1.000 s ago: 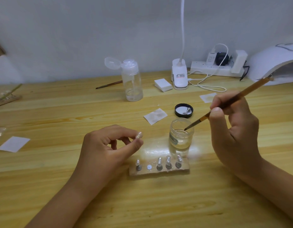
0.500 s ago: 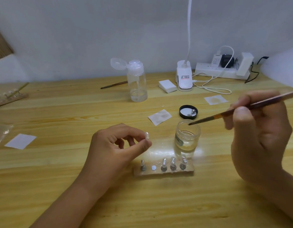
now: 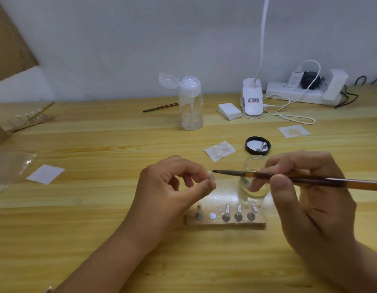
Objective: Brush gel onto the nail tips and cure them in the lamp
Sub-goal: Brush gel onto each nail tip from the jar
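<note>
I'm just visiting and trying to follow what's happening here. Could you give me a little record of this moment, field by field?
Left hand: pinches one nail tip between thumb and finger
Right hand: holds brush, bristles pointing at that nail tip; contact unclear
Glass jar: open, clear liquid inside, partly behind the right hand's fingers
Jar lid: lying on the table beyond the jar
Holder strip: four stands upright, one spot bare
Curing lamp: not in view
</note>
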Tool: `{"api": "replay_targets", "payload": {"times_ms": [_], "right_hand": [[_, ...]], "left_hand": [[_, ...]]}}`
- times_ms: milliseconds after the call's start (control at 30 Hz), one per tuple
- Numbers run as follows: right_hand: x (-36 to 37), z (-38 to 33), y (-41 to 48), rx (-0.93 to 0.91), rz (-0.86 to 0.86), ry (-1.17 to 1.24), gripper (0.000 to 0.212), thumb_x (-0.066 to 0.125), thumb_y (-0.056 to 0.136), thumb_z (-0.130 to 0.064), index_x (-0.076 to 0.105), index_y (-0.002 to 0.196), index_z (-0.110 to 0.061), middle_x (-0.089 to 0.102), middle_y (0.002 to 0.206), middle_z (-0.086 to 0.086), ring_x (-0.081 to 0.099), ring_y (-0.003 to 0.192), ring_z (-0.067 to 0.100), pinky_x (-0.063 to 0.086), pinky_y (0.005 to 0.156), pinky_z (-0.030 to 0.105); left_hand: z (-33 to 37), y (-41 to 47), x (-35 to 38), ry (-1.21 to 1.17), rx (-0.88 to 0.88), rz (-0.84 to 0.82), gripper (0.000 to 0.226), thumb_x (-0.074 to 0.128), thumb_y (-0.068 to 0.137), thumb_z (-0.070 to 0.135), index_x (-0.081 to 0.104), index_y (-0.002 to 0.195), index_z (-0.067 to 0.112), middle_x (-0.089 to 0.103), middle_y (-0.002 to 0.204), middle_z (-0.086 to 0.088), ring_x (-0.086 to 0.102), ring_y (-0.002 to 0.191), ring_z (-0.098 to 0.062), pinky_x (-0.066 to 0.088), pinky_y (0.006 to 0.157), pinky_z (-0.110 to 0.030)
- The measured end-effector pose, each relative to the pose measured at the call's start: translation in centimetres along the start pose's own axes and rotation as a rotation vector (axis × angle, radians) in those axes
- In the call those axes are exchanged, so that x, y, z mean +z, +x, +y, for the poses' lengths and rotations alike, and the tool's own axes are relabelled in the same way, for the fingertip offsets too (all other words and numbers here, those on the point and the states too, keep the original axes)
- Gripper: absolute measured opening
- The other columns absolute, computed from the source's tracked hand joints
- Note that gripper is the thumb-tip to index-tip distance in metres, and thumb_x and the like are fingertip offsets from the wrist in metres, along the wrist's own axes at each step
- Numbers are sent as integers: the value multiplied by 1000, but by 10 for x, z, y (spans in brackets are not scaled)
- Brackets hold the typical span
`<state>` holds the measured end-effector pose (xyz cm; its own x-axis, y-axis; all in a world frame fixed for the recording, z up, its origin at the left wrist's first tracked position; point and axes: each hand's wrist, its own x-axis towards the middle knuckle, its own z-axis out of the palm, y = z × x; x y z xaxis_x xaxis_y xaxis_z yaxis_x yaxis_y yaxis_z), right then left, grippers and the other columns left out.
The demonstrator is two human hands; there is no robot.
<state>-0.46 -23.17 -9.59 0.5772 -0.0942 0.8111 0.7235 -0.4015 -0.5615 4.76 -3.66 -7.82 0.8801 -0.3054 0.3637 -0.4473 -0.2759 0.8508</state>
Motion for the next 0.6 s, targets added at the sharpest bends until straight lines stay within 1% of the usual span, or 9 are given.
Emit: {"api": "replay_targets", "payload": {"times_ms": [67,200,267,300,367,433,500,567,600], "right_hand": [[0,0,0,3,-5,10,8,50,103,-37,50,110,-42,66,86,-7,68,78,19,51,73,32],[0,0,-1,6,-24,-6,7,50,103,-39,51,109,-43,67,87,-10,69,81,22,52,73,39],[-1,1,-2,12,-37,-23,8,51,102,-37,52,107,-43,66,86,-12,68,83,23,50,75,41],[-1,2,-2,5,-34,-22,12,52,101,-32,53,106,-43,65,84,-11,68,83,22,50,75,40],[-3,2,-2,-26,-21,-10,24,52,96,-18,52,104,-41,62,81,-6,67,79,17,50,75,33],[-4,2,-1,-46,-6,-3,26,50,94,-14,51,104,-38,61,80,1,67,78,13,49,75,28],[-3,2,-2,-35,0,-2,21,50,99,-21,51,107,-40,64,83,5,69,80,16,51,75,33],[-1,2,-3,-1,-23,-9,9,50,103,-35,53,108,-42,67,87,-2,68,83,27,51,76,43],[-1,2,-4,5,-33,-12,7,51,102,-37,53,107,-42,67,87,-3,68,83,28,51,76,44]], "left_hand": [[0,0,0,-6,0,-2,14,85,73,14,74,70,22,69,74,3,57,66,-16,42,57,-35],[0,1,1,-5,0,4,7,81,69,24,73,68,24,69,73,5,57,66,-13,42,58,-34],[0,1,1,1,1,7,10,83,70,21,73,69,23,68,72,5,56,66,-12,42,58,-35],[0,1,1,1,1,6,12,84,70,19,74,69,22,68,72,4,56,66,-11,42,58,-36],[0,1,0,3,-2,-2,10,84,70,20,74,71,22,68,73,4,57,66,-12,43,58,-36],[0,1,0,8,1,-6,11,85,71,19,75,71,21,69,74,5,57,66,-11,43,58,-36],[0,1,1,14,6,-6,10,85,71,18,75,71,21,69,74,6,57,66,-9,43,57,-35],[0,1,2,14,3,1,10,84,70,20,74,70,22,68,73,7,57,65,-8,43,57,-34],[0,1,2,13,2,5,9,83,69,21,74,70,22,68,72,7,57,65,-8,42,57,-33]]}}
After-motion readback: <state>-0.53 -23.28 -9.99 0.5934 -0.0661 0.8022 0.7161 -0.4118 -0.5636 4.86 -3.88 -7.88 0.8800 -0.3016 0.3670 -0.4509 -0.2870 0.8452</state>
